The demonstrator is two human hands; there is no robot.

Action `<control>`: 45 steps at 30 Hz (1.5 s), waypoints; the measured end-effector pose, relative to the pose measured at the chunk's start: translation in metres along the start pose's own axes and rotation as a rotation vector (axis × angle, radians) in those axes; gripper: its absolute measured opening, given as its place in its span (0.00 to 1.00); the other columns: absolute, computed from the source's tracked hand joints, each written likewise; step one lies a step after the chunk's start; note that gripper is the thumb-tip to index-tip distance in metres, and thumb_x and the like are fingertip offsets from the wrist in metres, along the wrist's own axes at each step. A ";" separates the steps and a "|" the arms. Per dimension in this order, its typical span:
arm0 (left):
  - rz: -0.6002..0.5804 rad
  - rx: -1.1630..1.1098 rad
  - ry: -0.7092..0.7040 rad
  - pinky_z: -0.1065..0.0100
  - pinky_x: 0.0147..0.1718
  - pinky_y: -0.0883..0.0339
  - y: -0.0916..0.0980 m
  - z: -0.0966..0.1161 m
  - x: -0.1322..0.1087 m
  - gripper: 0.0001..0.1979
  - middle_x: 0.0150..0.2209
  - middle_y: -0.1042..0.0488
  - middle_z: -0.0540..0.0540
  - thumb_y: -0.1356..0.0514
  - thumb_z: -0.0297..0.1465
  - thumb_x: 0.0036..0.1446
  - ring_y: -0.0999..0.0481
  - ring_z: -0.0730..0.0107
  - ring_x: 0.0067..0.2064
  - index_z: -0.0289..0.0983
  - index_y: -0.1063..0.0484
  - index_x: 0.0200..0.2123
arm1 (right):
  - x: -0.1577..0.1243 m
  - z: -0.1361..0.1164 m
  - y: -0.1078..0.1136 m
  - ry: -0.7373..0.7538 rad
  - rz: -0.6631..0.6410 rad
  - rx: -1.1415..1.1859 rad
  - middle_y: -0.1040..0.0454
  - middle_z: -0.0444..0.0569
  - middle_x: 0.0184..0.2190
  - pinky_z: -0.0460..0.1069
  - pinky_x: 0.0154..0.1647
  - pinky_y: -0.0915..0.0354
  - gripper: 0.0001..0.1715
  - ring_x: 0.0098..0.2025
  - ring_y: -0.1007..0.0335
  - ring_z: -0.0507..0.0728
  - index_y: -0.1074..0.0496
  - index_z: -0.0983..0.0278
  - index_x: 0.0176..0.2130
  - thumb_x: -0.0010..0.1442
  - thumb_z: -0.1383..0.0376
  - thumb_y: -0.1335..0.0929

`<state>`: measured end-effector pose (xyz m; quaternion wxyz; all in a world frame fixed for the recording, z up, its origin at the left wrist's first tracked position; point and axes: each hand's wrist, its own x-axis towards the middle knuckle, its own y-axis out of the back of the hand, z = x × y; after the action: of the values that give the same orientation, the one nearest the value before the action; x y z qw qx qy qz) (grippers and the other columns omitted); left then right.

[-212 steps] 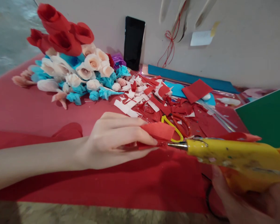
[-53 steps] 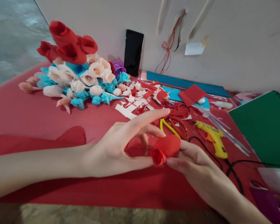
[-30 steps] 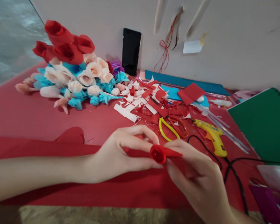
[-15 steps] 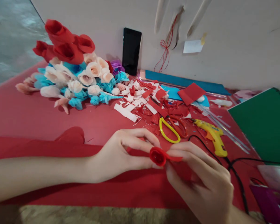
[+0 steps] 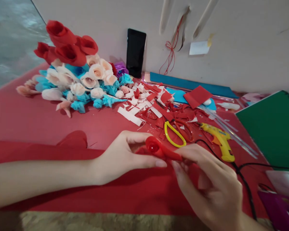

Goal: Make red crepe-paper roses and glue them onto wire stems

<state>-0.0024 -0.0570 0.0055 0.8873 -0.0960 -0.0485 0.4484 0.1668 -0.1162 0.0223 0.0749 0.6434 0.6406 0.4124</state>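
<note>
A small red paper flower point(image 5: 155, 148), rolled into a spiral with a loose strip at its right, is held between both hands over the front of the table. My left hand point(image 5: 128, 154) is closed round the rolled part, thumb below it. With thumb and fingertips, my right hand point(image 5: 207, 179) pinches the end of the loose strip. Just beyond the hands lie scissors with yellow and red handles point(image 5: 174, 134), their blades buried in red and white paper scraps point(image 5: 154, 99). A heart-shaped red paper piece point(image 5: 74, 139) rests left of my left hand.
Finished paper flowers point(image 5: 69, 77) in red, cream and blue are heaped at the back left. A dark phone point(image 5: 136, 53) leans on the wall. On the right are a yellow glue gun point(image 5: 219, 141) with a black cord, clear glue sticks point(image 5: 231, 134) and a green board point(image 5: 272, 128).
The red flower has moved slightly left and up and turned, so more of its loose strip shows between the hands. My right fingers have shifted along to the strip's end.
</note>
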 end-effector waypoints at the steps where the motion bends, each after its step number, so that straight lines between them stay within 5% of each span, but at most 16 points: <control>1: 0.006 -0.021 0.017 0.82 0.36 0.31 0.000 0.000 0.000 0.10 0.33 0.22 0.54 0.34 0.22 0.44 0.24 0.78 0.36 0.42 0.23 0.30 | 0.000 0.001 0.000 0.002 -0.008 0.005 0.29 0.42 0.31 0.38 0.30 0.36 0.12 0.28 0.34 0.45 0.33 0.62 0.37 0.52 0.74 0.34; 14: 0.020 -0.115 0.049 0.87 0.32 0.33 -0.001 0.001 0.000 0.08 0.30 0.23 0.57 0.34 0.21 0.44 0.26 0.83 0.32 0.39 0.24 0.27 | 0.002 0.005 -0.009 0.041 0.014 0.030 0.28 0.41 0.28 0.37 0.33 0.36 0.07 0.31 0.31 0.45 0.33 0.64 0.32 0.52 0.75 0.33; 33: 0.080 -0.183 0.072 0.83 0.32 0.29 -0.005 -0.001 -0.002 0.10 0.28 0.23 0.56 0.34 0.20 0.42 0.24 0.80 0.31 0.38 0.25 0.29 | -0.001 0.007 -0.014 -0.125 -0.155 0.142 0.38 0.41 0.22 0.41 0.28 0.39 0.11 0.27 0.36 0.48 0.40 0.64 0.23 0.56 0.73 0.36; 45: 0.069 -0.070 0.079 0.81 0.31 0.31 0.000 0.000 0.001 0.07 0.26 0.25 0.53 0.33 0.22 0.41 0.26 0.79 0.30 0.34 0.28 0.24 | 0.002 0.004 -0.013 -0.096 -0.122 0.170 0.31 0.42 0.24 0.40 0.26 0.38 0.05 0.25 0.35 0.47 0.33 0.65 0.30 0.55 0.73 0.36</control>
<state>-0.0013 -0.0563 0.0055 0.8686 -0.1463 -0.0261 0.4726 0.1594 -0.1103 0.0130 0.0758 0.6262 0.7069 0.3199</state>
